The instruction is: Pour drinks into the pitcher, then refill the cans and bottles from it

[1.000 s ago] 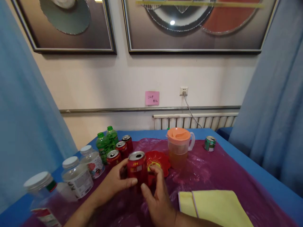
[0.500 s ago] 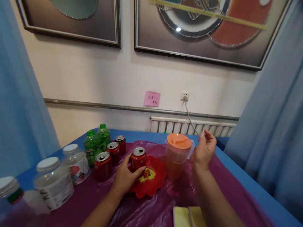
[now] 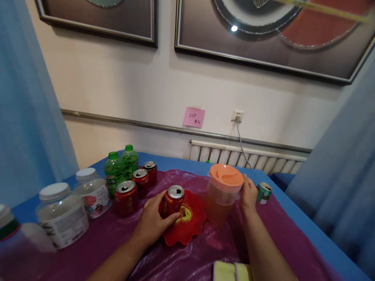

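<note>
My left hand (image 3: 156,214) is wrapped round a red drink can (image 3: 173,200) with an opened top. The can is upright over the left part of a red scalloped plate (image 3: 195,224) with a yellow design; whether it rests on the plate I cannot tell. My right hand (image 3: 248,195) is closed at the handle side of a clear plastic pitcher (image 3: 221,199), its fingers curled round the handle, which the hand mostly hides. An orange lid (image 3: 226,176) covers the pitcher, and amber liquid fills its lower part. The pitcher stands upright just right of the plate.
Left of the plate stand several red cans (image 3: 126,198), green bottles (image 3: 115,171) and white-lidded clear jars (image 3: 63,218). A green can (image 3: 264,192) is at the right. Folded yellow cloth (image 3: 225,271) lies at the front edge. Purple plastic sheeting (image 3: 187,265) covers the blue table.
My right hand has come down from above the pitcher's right side and closed on its handle. The green can, hidden before, now shows. My left hand keeps hold of the red can.
</note>
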Motion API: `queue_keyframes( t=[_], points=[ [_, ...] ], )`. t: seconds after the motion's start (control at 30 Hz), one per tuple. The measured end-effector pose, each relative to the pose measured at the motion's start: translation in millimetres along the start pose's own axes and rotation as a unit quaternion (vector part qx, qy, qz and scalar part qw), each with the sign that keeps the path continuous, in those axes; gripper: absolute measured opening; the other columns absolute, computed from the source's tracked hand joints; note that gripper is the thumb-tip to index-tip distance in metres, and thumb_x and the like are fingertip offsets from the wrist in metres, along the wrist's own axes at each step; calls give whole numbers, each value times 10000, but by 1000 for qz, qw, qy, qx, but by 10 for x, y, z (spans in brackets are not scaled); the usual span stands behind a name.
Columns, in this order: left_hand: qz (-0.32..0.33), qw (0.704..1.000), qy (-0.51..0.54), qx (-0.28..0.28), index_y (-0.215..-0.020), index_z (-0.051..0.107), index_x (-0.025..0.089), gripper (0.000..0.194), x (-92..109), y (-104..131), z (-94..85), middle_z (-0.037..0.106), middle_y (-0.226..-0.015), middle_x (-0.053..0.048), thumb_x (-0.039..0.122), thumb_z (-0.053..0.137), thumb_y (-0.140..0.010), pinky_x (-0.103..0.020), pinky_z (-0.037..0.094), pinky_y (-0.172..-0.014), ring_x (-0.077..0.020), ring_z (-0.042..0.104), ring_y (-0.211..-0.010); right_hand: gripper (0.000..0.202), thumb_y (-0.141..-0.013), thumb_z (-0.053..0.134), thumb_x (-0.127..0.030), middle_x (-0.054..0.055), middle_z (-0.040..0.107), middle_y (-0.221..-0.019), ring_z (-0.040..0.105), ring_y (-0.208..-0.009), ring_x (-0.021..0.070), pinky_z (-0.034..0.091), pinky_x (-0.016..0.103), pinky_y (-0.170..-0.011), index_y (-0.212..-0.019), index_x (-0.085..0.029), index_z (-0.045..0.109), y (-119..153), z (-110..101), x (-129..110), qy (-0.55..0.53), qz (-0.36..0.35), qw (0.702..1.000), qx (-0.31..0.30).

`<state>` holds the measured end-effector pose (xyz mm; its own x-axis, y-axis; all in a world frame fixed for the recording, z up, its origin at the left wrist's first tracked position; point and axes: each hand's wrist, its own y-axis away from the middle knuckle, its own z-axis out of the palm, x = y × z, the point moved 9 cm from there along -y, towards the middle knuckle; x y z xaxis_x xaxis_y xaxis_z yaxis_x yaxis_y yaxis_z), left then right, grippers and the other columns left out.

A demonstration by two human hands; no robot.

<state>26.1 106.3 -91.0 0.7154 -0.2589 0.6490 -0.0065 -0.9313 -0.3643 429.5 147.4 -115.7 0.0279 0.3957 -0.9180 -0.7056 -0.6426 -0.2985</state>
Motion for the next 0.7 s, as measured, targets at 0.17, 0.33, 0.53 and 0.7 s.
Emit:
queue_keyframes(
  t=[0.17, 0.33, 0.53, 0.7],
  points=[
    [17, 1000, 3, -12, -1315, 588, 200, 742, 69, 33, 10, 676, -1299, -130, 473, 791, -656, -503, 474, -1049, -346, 618, -1196, 623, -674, 642, -790, -27, 576, -593, 508, -563, 162, 393, 286, -537, -787, -178, 644, 54, 64, 142, -47, 57, 997, -34],
    [21, 999, 5, -25, -1299, 597, 209, 707, 56, 45, 38, 675, -1300, -127, 454, 795, -666, -512, 448, -1065, -350, 604, -1207, 607, -655, 677, -796, -98, 391, -485, 351, -421, 105, 271, 248, -438, -700, -203, 558, 130, 124, 44, -72, 85, 992, -61],
    [21, 999, 4, -32, -1311, 590, 201, 707, 35, 71, 65, 656, -1330, -131, 431, 804, -678, -513, 414, -1084, -357, 582, -1226, 629, -658, 720, -761, -110, 322, -488, 269, -440, 74, 226, 228, -437, -570, -232, 391, 158, 241, -272, -45, 38, 992, -108],
    [32, 999, 10, -37, -1329, 581, 233, 703, 77, 101, 79, 655, -1333, -109, 415, 807, -688, -505, 411, -1082, -351, 572, -1236, 616, -706, 686, -750, -87, 338, -495, 307, -483, 93, 243, 244, -471, -526, -219, 429, 207, 231, -686, 89, -56, 987, -120]
  ],
)
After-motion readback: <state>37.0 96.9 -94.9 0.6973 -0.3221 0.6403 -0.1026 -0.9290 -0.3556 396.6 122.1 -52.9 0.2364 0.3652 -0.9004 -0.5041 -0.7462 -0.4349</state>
